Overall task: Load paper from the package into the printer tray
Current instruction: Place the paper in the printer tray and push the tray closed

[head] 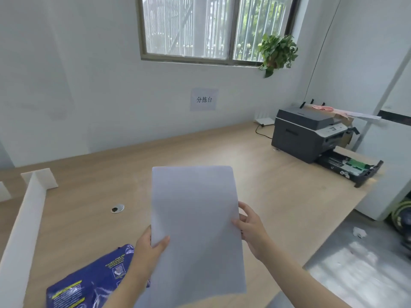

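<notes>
I hold a stack of white paper (195,221) upright above the wooden desk (278,196). My left hand (149,247) grips its lower left edge, thumb on the front. My right hand (249,225) holds the right edge. The blue paper package (89,281) lies on the desk at the lower left, partly behind my left forearm. The dark grey printer (304,132) stands at the far right of the desk. Its black paper tray (355,170) is pulled out toward the desk's right edge, with green guides showing inside.
A white partition (24,230) runs along the left side of the desk. A round cable grommet (117,208) sits in the desktop. A potted plant (277,52) hangs by the window. Right of the desk is grey floor with a white cabinet (387,185).
</notes>
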The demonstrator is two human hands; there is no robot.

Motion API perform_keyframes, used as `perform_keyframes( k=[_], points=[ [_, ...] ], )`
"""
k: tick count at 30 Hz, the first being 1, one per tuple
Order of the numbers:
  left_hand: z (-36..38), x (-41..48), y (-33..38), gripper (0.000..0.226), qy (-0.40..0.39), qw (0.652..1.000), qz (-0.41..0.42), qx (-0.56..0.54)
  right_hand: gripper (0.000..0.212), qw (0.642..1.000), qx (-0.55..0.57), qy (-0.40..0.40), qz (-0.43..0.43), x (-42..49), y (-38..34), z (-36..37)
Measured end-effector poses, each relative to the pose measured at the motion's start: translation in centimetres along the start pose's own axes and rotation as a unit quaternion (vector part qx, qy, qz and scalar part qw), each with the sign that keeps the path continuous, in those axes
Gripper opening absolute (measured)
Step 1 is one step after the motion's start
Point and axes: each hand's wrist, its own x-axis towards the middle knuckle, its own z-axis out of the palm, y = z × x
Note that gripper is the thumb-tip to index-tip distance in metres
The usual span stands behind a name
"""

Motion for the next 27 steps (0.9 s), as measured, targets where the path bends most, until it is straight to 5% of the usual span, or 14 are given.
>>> perform_keyframes(
  k=[9, 15, 27],
  points=[
    [14.3, 5.0, 1.0, 0.025, -0.008, 0.998, 0.029, 0.047, 0.031, 0.998, -0.02, 0.053, -0.021, 4.6, -0.7, -13.3],
    [26.0, 9.0, 1.0, 0.013, -0.062, 0.997, 0.011, 0.047, 0.03, 0.995, -0.008, 0.098, -0.014, 6.5, -1.3, -24.9],
    [47.6, 19.7, 1.2, 0.022, -0.15, 0.988, -0.019, 0.022, 0.037, 0.978, 0.015, 0.205, 0.03, 14.1, -1.7, -45.2]
  ],
)
